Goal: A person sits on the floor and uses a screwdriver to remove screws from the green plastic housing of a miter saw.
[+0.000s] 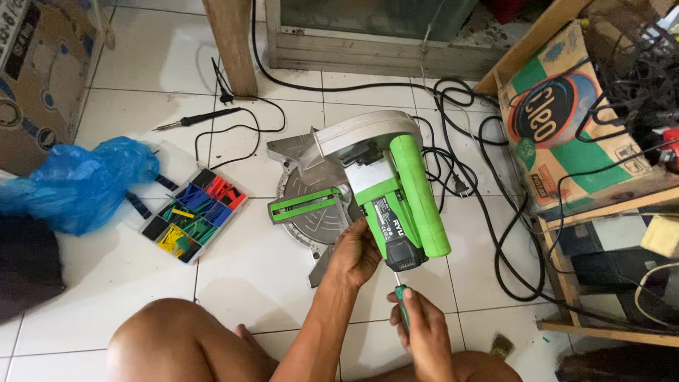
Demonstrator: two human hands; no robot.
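Note:
A green and grey miter saw (pixel 368 180) stands on the white tiled floor in front of me. My left hand (pixel 355 253) grips the lower end of its green motor housing, next to the black end cap (pixel 404 253). My right hand (pixel 424 332) is closed around a green-handled screwdriver (pixel 400 296), whose tip points up at the black end cap. My bare knees show at the bottom edge.
A compartment box of coloured tubing pieces (pixel 192 216) lies to the left, beside a blue plastic bag (pixel 74 182). A soldering iron (pixel 198 120) lies farther back. Black cables (pixel 495 212) snake to the right, near a cardboard box (pixel 566 120) on a wooden shelf (pixel 559 247).

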